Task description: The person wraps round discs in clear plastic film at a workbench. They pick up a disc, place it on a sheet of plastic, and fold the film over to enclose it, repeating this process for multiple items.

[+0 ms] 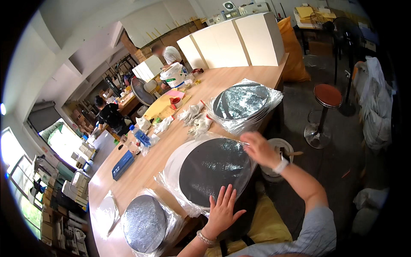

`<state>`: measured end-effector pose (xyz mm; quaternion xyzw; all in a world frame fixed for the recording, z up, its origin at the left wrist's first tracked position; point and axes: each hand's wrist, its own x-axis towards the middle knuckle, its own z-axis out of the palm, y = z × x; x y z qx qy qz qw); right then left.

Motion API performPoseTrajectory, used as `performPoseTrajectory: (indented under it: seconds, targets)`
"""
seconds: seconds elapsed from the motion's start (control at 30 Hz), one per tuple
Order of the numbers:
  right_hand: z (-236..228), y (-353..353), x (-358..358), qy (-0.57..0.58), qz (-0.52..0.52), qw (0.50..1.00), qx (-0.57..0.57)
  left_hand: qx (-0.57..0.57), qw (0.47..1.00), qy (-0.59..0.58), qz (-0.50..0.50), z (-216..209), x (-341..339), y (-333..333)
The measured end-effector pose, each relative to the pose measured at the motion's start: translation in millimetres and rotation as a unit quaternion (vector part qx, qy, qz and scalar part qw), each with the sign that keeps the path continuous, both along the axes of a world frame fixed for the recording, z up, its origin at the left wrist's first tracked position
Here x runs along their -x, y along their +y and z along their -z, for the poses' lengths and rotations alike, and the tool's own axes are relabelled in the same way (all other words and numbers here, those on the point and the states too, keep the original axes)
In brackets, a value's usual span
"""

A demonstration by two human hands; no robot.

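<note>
Blue box on table (left edge); plastic-wrapped discs.

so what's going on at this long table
A person presses both bare hands on a dark round disc in clear plastic wrap on the wooden table: left hand flat on its near edge, right hand at the far edge. Two more wrapped discs lie either side. Other people work further along.

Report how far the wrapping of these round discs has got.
Done, by the look of it: two dark discs sit sealed in clear film, one further up the table and one nearer. In hand: the big black disc lies on its open plastic bag; the left hand presses its near edge, the right hand works the film at its far edge. Left: closing this one. No bare discs visible.
</note>
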<state>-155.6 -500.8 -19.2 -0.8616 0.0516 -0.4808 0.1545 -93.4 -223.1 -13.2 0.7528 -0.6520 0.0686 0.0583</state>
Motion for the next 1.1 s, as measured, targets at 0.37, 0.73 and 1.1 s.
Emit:
performPoseTrajectory:
  seconds: [0.37,0.73,1.1]
  targets:
    - [35.1,42.9,31.2,0.199,-0.122,0.971,0.059,-0.023,0.995,-0.019,-0.094,17.1,-5.6,15.3]
    - [98.7,85.5,56.5,-0.073,-0.219,0.641,-0.732,-0.016,0.993,0.004,-0.113,39.9,1.8,54.9]
    - [49.8,91.2,22.5,0.087,-0.162,0.628,-0.756,0.260,0.808,0.459,-0.260,151.4,39.6,161.6]
